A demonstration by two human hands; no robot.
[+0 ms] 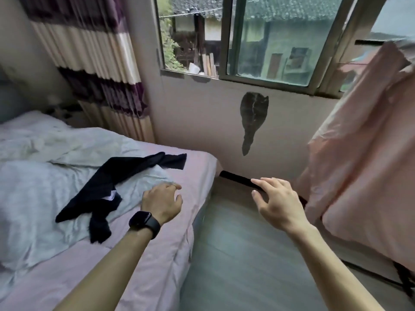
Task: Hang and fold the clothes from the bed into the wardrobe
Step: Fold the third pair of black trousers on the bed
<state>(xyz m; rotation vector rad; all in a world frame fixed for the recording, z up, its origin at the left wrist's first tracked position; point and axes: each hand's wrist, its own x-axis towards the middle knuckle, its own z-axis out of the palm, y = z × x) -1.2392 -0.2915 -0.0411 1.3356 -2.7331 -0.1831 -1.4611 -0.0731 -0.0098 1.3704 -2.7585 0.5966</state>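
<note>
Left hand (161, 204) loosely curled, empty, near the black garment (107, 182); right hand (278, 205) spread, empty

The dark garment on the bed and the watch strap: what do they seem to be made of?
Dark garment: thin, soft, matte cloth, perhaps a knit; it lies limp and rumpled. Watch strap: smooth, matte black, likely rubber or silicone, since no weave or links show; not certain.

The bed (157, 254) runs off the left edge; the pink cloth (368, 153) is blurred.
</note>
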